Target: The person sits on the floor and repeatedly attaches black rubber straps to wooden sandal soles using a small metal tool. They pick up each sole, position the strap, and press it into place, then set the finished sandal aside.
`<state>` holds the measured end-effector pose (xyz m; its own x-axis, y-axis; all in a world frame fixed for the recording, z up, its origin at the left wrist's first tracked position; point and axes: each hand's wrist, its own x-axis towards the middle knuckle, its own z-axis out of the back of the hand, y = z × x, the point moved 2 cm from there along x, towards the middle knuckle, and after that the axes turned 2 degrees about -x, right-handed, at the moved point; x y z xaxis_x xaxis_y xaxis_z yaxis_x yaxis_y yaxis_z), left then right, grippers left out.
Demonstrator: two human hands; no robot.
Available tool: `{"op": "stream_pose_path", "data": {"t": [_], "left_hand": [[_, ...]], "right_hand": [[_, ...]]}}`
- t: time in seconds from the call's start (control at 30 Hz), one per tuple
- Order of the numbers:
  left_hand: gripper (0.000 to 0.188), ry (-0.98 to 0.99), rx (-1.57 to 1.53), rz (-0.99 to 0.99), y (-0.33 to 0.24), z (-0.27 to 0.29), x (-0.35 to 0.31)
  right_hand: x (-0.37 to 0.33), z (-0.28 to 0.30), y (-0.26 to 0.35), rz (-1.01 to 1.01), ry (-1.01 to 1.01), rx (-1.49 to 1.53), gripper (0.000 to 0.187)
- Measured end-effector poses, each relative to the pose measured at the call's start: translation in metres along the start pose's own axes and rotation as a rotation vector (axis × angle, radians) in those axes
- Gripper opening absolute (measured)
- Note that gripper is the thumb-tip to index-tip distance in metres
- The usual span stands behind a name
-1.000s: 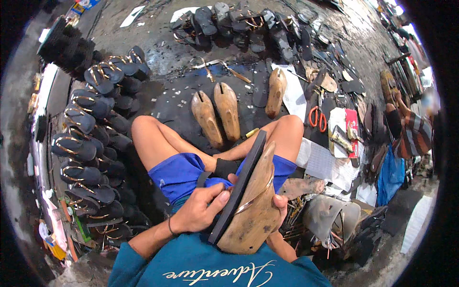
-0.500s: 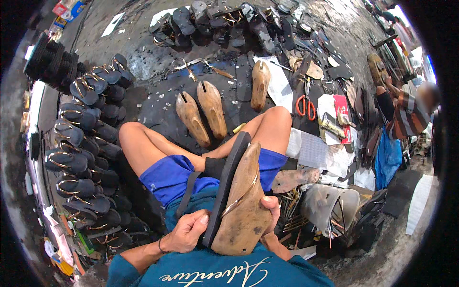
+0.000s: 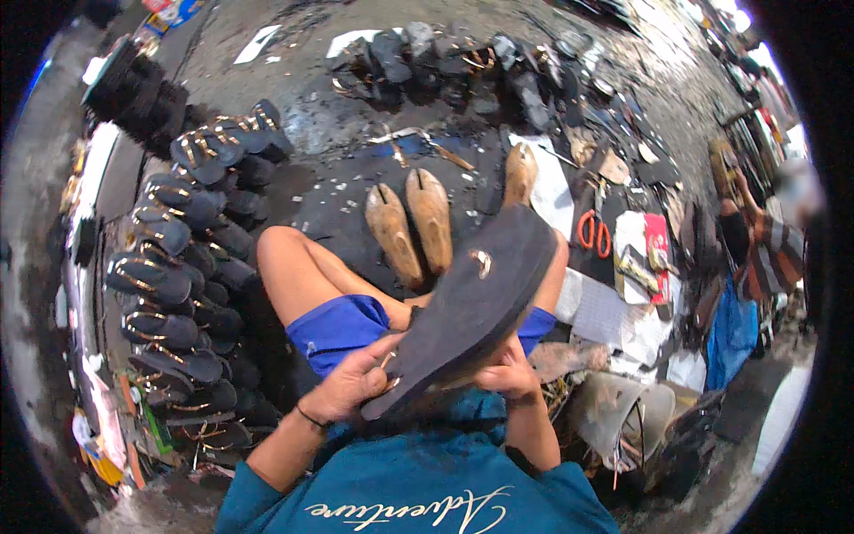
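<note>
A black sandal sole [image 3: 471, 294] is tilted across my lap with its flat underside up. A gold strap end shows in a slot near its toe, and more gold strap shows at its heel edge. My left hand [image 3: 360, 381] is closed at the heel edge, thumb and fingers pinching the sandal there. Under the sole's right side, my right hand [image 3: 513, 369] is closed on the wooden shoe last, which the sole hides almost wholly. Two more wooden lasts [image 3: 391, 233] lie beyond my crossed legs, and a third last [image 3: 520, 173] lies to their right.
Finished-looking sandals [image 3: 160, 276] with gold straps are stacked at left. More black footwear [image 3: 391, 58] lies at the far side. Orange-handled scissors [image 3: 594, 231], papers and scraps lie at right, near a grey bucket [image 3: 600, 409]. Another person [image 3: 769, 249] sits at far right.
The sandal and last have been turned over: the last's wooden side faced up before, and now the sole's underside does. Both hands have stayed on them. The whole view has shifted slightly.
</note>
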<state>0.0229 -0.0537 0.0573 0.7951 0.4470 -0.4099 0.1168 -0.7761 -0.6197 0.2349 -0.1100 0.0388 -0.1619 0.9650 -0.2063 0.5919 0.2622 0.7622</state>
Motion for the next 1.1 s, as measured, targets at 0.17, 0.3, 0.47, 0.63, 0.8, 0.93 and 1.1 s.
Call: {"op": "stream_pose_path", "data": {"t": [0.17,0.3,0.47,0.63,0.8,0.93,1.1], "left_hand": [[0.072,-0.191,0.626,-0.107,-0.003,0.049,0.007],[0.067,-0.336,0.628,-0.160,0.044,0.064,-0.003],[0.065,-0.474,0.640,-0.188,0.066,0.058,-0.001],[0.070,-0.392,0.463,-0.129,0.056,0.063,-0.004],[0.093,-0.336,0.233,-0.092,0.043,0.055,-0.005],[0.130,-0.003,0.247,-0.268,-0.019,0.024,0.000],[0.076,-0.146,-0.089,-0.441,-0.052,0.045,0.092]], "right_hand": [[0.035,0.004,-0.064,-0.234,-0.110,-0.204,0.091],[0.033,0.001,-0.117,-0.150,-0.288,-0.338,0.081],[0.036,0.010,-0.139,-0.164,-0.307,-0.490,0.087],[0.040,0.002,-0.116,-0.100,-0.257,-0.485,0.091],[0.036,0.004,-0.083,-0.192,-0.115,-0.396,0.116],[0.026,0.003,-0.033,0.139,-0.186,0.031,0.087],[0.054,-0.013,0.003,0.096,-0.266,-0.546,0.057]]}}
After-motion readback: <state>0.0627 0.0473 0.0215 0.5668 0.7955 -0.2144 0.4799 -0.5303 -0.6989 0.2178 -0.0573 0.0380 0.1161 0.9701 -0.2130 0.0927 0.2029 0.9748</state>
